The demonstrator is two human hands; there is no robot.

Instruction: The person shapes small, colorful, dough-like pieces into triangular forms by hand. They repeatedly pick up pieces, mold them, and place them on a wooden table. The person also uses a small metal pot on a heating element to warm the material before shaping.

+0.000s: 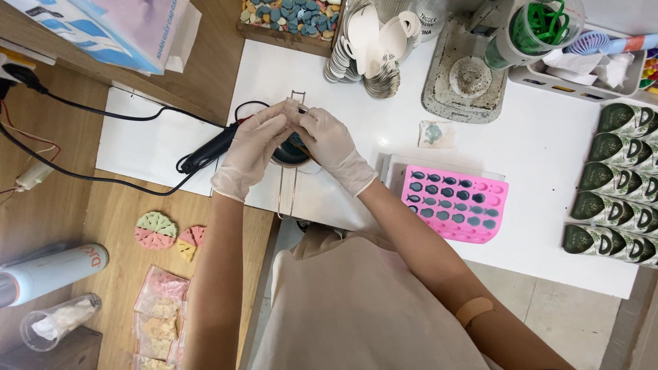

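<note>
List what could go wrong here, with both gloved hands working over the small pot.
1. The hands meet right above the pot on its wire stand; a nudge might tip it.
2. The black cable loops beside the left hand and could snag.
3. The filled pink mould lies near the right forearm; a sweep may knock it.
</note>
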